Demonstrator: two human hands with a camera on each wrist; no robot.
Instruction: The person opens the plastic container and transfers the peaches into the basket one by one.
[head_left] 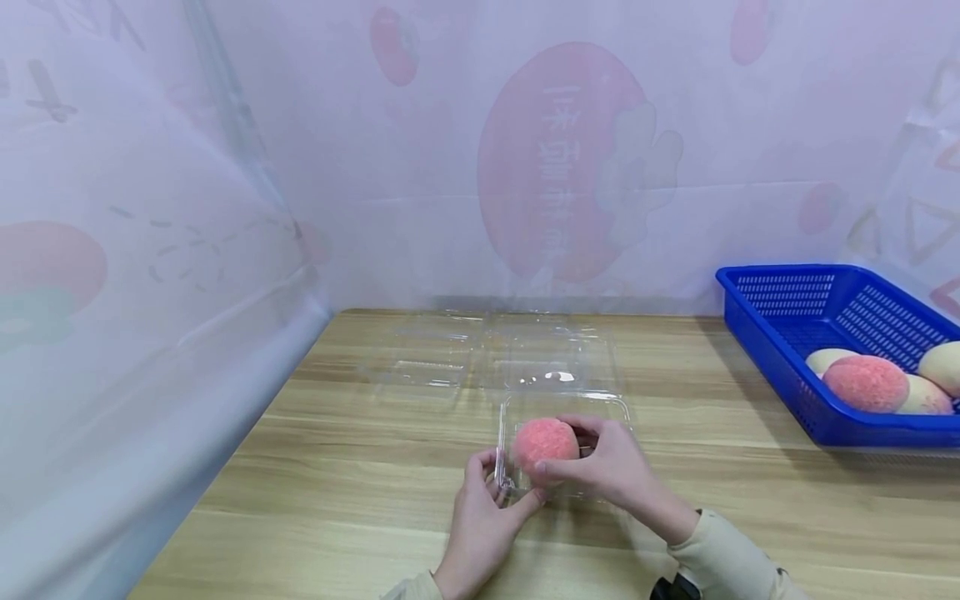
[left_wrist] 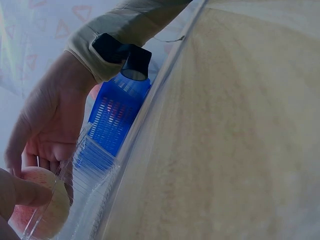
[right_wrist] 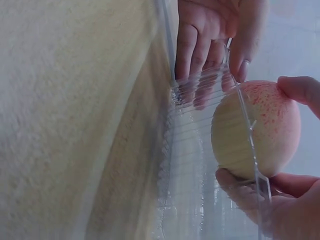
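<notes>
A pink and cream peach (head_left: 547, 448) sits partly inside a clear plastic clamshell box (head_left: 501, 433). My right hand (head_left: 611, 467) grips the peach from the right, thumb on the near side and fingers beyond. In the right wrist view the peach (right_wrist: 267, 132) is pinched between thumb and fingers, its lower part behind the box's ribbed wall. My left hand (head_left: 483, 517) holds the box at its near left corner, fingers along the left wall and thumb at the near rim. The left wrist view catches the peach (left_wrist: 42, 205) only at the lower left.
Several clear plastic containers (head_left: 427, 372) stand at the back of the wooden table (head_left: 337, 483). To the right is a blue plastic basket (head_left: 813, 421) with several peaches, one of them a pink peach (head_left: 866, 383). A printed cloth (head_left: 420, 208) hangs behind and to the left.
</notes>
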